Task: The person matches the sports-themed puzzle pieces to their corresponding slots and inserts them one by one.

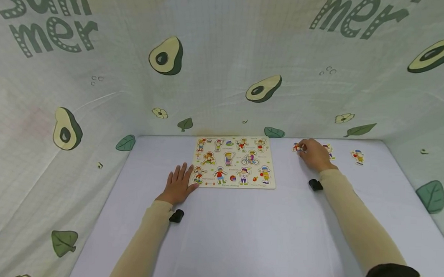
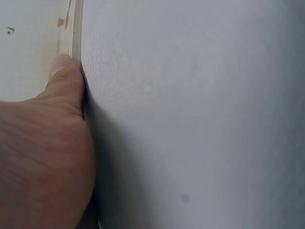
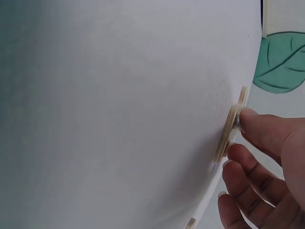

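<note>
A wooden puzzle board (image 1: 236, 162) printed with little sports figures lies at the far side of the table. My left hand (image 1: 177, 186) lies flat at its left corner, fingers spread, the thumb (image 2: 66, 78) touching the board's edge. Off to the board's right, my right hand (image 1: 314, 154) pinches a small figure-shaped puzzle piece (image 3: 228, 133) between thumb and fingertips. The piece looks tilted or raised in the right wrist view, and whether it touches the table I cannot tell. Just right of that hand, another puzzle piece (image 1: 328, 151) is partly hidden.
One more puzzle piece (image 1: 357, 157) lies farther right on the white table (image 1: 232, 235). A cloth (image 1: 212, 33) printed with avocados and leaves hangs along the back and sides, right at the table's far edge.
</note>
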The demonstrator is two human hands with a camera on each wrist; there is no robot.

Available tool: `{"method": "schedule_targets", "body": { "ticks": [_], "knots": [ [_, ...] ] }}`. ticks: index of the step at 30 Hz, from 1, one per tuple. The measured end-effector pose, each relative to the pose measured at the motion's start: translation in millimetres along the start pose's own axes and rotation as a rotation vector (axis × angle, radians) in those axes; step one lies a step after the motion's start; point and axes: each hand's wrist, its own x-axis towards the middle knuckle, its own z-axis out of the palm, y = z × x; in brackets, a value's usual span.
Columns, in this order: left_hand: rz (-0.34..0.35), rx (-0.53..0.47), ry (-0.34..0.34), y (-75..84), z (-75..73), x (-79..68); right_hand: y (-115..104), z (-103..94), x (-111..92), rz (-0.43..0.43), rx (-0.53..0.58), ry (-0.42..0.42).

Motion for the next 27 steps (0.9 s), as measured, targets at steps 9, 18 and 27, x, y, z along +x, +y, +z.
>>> {"method": "schedule_targets", "body": {
  "ticks": [9,18,27],
  "knots": [
    [0.010,-0.003,-0.001,2.1,-2.3,-1.7,-6,-0.6,5,0.026,-0.001,-0.021],
    [0.000,-0.005,0.005,4.6,-5.3,-0.4,-10,-0.8,5,-0.019,-0.042,-0.044],
    [-0.003,0.002,0.001,-0.5,-0.3,2.1,-23,3.3,-12,-0.064,0.008,0.028]
  ]
}}
